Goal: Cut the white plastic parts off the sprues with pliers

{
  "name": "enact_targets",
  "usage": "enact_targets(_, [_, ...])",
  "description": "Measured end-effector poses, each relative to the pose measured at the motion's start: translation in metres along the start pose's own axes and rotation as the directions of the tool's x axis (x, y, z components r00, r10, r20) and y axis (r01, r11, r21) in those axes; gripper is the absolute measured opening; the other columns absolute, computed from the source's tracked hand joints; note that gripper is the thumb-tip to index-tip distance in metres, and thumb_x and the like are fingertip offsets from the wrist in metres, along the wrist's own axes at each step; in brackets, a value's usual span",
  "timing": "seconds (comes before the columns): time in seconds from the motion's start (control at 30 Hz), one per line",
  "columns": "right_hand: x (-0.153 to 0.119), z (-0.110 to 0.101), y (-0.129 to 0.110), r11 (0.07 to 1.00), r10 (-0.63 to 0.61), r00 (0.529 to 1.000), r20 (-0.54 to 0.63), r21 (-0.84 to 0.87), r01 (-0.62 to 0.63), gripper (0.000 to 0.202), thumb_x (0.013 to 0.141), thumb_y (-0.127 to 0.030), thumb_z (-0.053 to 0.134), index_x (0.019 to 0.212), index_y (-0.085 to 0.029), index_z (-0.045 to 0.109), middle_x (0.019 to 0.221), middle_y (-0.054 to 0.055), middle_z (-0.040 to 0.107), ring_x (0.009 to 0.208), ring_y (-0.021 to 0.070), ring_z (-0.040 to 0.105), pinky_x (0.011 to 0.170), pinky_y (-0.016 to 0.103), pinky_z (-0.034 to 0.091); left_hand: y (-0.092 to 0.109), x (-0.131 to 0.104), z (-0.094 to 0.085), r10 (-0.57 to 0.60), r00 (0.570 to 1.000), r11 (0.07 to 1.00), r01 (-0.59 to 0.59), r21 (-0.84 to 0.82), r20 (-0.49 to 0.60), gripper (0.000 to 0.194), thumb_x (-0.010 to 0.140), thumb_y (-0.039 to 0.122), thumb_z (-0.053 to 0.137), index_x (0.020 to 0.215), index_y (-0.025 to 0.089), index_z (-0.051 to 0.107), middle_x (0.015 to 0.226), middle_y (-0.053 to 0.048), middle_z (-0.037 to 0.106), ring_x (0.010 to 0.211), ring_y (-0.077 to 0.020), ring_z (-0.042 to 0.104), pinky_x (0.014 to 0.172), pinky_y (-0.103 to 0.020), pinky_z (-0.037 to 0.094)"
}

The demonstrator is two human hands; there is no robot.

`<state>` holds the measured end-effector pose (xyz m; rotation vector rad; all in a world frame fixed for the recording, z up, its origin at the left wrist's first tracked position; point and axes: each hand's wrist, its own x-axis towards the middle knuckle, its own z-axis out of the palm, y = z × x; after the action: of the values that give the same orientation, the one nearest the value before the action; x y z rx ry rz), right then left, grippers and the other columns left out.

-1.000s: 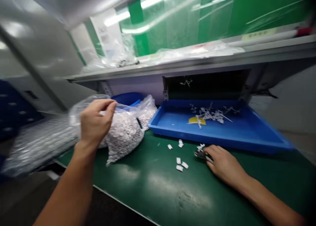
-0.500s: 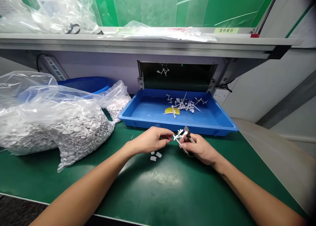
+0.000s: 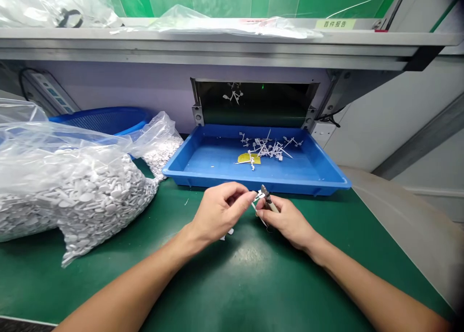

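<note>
My right hand [image 3: 286,221] is closed on a pair of cutters [image 3: 270,200], jaws pointing up and away, and a white branched plastic piece [image 3: 258,195] lies against its fingertips. From the left, my left hand [image 3: 221,209] meets that same piece, its thumb and forefinger pinched on the piece's left end. Small white parts [image 3: 230,231] lie on the green table below my left hand, partly hidden by it.
A blue tray [image 3: 203,177] behind my hands holds several white branched pieces [image 3: 268,148] and a yellow patch [image 3: 244,158]. Clear bags of white parts [image 3: 105,196] stand at left, before a blue basket [image 3: 108,119]. A metal shelf [image 3: 217,51] spans above.
My left hand has closed its finger and thumb on the white piece, after being just short of it. The camera view has shifted slightly, and my left hand now covers more of the small parts.
</note>
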<state>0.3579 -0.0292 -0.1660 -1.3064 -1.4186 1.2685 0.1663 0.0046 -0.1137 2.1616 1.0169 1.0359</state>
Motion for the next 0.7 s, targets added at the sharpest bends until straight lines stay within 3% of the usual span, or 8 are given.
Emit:
enact_targets(0.13, [-0.003, 0.006, 0.001, 0.944, -0.153, 0.976, -0.156, -0.316, 0.098, 0.017, 0.082, -0.033, 0.057, 0.089, -0.019, 0.064, 0.077, -0.001, 0.062, 0.069, 0.0150, 0.054, 0.063, 0.025, 0.041, 0.002, -0.007, 0.006, 0.023, 0.998, 0.998, -0.027, 0.065, 0.066, 0.018, 0.088, 0.036, 0.061, 0.087, 0.018, 0.066, 0.074, 0.000, 0.063, 0.061, -0.0113, 0.052, 0.057, -0.022, 0.040])
enact_targets(0.27, [-0.007, 0.007, 0.002, 0.897, -0.244, 0.953, -0.179, -0.415, 0.151, 0.017, 0.081, -0.022, 0.054, 0.093, -0.022, 0.066, 0.085, -0.001, 0.068, 0.075, 0.0168, 0.060, 0.069, 0.026, 0.044, -0.001, -0.007, 0.009, 0.053, 0.991, 0.992, -0.067, 0.103, 0.126, 0.013, 0.088, 0.030, 0.061, 0.091, 0.019, 0.067, 0.077, -0.001, 0.061, 0.067, -0.0126, 0.053, 0.060, -0.023, 0.039])
enact_targets(0.4, [-0.008, 0.004, 0.003, 0.811, -0.377, 0.915, -0.141, -0.528, 0.253, 0.022, 0.078, -0.014, 0.054, 0.095, -0.023, 0.065, 0.096, 0.001, 0.068, 0.089, 0.0186, 0.061, 0.081, 0.029, 0.045, 0.004, -0.006, 0.007, 0.029, 0.984, 0.994, -0.047, 0.103, 0.174, 0.017, 0.086, 0.032, 0.062, 0.078, 0.019, 0.067, 0.068, 0.000, 0.055, 0.066, -0.0129, 0.052, 0.060, -0.023, 0.038])
enact_targets(0.5, [-0.009, 0.001, 0.004, 0.727, -0.426, 0.900, -0.089, -0.626, 0.282, 0.023, 0.078, -0.012, 0.055, 0.097, -0.023, 0.064, 0.096, 0.002, 0.067, 0.090, 0.0196, 0.059, 0.082, 0.031, 0.044, 0.005, -0.005, 0.008, -0.054, 0.978, 0.998, 0.058, -0.011, 0.203, 0.018, 0.085, 0.034, 0.063, 0.077, 0.018, 0.068, 0.064, 0.002, 0.053, 0.057, -0.0111, 0.049, 0.052, -0.022, 0.037])
enact_targets(0.6, [-0.011, -0.005, 0.001, 0.664, -0.456, 0.888, -0.059, -0.687, 0.295, 0.023, 0.079, -0.012, 0.054, 0.097, -0.023, 0.063, 0.093, 0.002, 0.066, 0.089, 0.0204, 0.059, 0.081, 0.032, 0.045, 0.000, -0.004, 0.008, -0.165, 0.940, 0.959, 0.224, -0.176, 0.298, 0.017, 0.084, 0.033, 0.062, 0.082, 0.017, 0.068, 0.059, 0.003, 0.053, 0.050, -0.0094, 0.047, 0.045, -0.019, 0.036])
enact_targets(0.7, [-0.013, -0.013, -0.008, 0.662, -0.543, 0.830, -0.127, -0.673, 0.330, 0.019, 0.081, -0.015, 0.055, 0.097, -0.023, 0.062, 0.099, 0.004, 0.064, 0.093, 0.0208, 0.059, 0.084, 0.032, 0.045, -0.012, 0.000, 0.006, -0.278, 0.900, 0.878, 0.380, -0.290, 0.337, 0.016, 0.081, 0.031, 0.066, 0.084, 0.015, 0.068, 0.065, 0.000, 0.060, 0.055, -0.0111, 0.055, 0.044, -0.018, 0.041])
